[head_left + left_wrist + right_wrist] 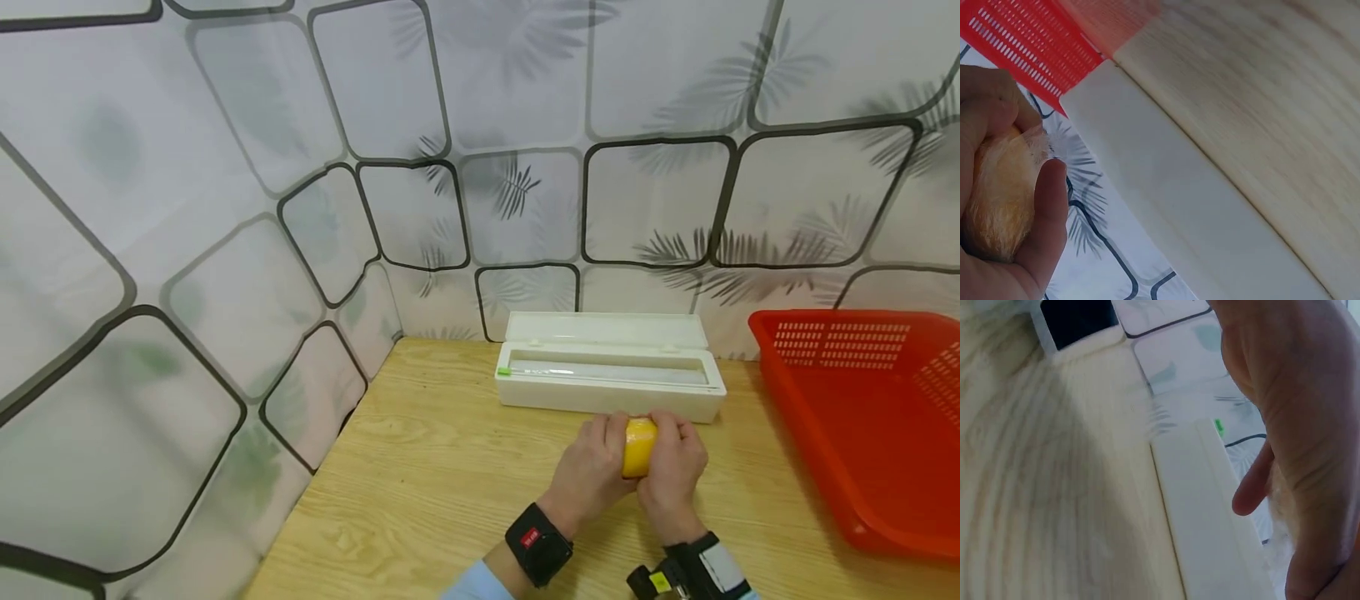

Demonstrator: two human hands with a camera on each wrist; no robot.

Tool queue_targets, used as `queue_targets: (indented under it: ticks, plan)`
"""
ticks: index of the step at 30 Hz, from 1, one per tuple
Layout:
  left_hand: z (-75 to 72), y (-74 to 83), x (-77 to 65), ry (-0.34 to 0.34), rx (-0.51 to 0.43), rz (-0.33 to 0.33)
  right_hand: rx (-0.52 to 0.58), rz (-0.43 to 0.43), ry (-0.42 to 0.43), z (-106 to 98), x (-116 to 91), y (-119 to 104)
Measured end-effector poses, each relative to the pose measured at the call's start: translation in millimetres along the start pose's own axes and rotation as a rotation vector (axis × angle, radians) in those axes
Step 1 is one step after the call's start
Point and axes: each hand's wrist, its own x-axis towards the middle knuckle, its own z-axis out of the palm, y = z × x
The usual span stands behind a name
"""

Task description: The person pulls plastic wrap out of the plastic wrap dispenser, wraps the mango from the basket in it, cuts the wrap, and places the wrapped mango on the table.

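Both hands hold a rounded yellow thing (639, 447) between them, low over the table in front of the white box. My left hand (592, 462) grips it from the left, fingers curled round it and thumb along its side. From the right, my right hand (675, 467) has its curled fingers against it. In the left wrist view the yellow thing (999, 194) looks orange and is wrapped in crinkled clear plastic film, which bunches up near the thumb. The right wrist view shows the right hand (1310, 412) mostly from its side, hiding most of the wrapped thing.
Behind the hands stands a long white cling film dispenser (607, 400), its lid (607, 331) up, a roll inside and a green slider at its left end. A red plastic basket (817, 467) is at the right of the wooden table (397, 483). Patterned curtains hang behind and left.
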Motion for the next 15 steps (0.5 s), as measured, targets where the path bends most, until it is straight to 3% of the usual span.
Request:
queue_targets:
  ticks: [4, 8, 12, 15]
  plan:
    - [-1.7, -0.4, 3.6, -0.022, -0.125, -0.015, -0.045, -0.076, -0.027, -3.7, 8.9, -1.4]
    - [-10.8, -8.7, 8.4, -0.128, -0.423, -0.047, -0.008, -0.100, -0.038, -8.6, 20.5, -3.3]
    - [-20.5, -16.5, 7.2, -0.189, -0.767, -0.183, 0.077, 0.002, -0.055, -11.4, 21.4, -11.2]
    - [-19.2, -14.1, 6.6, -0.153, -0.959, -0.311, 0.167, 0.085, -0.103, -12.3, 13.8, -23.3]
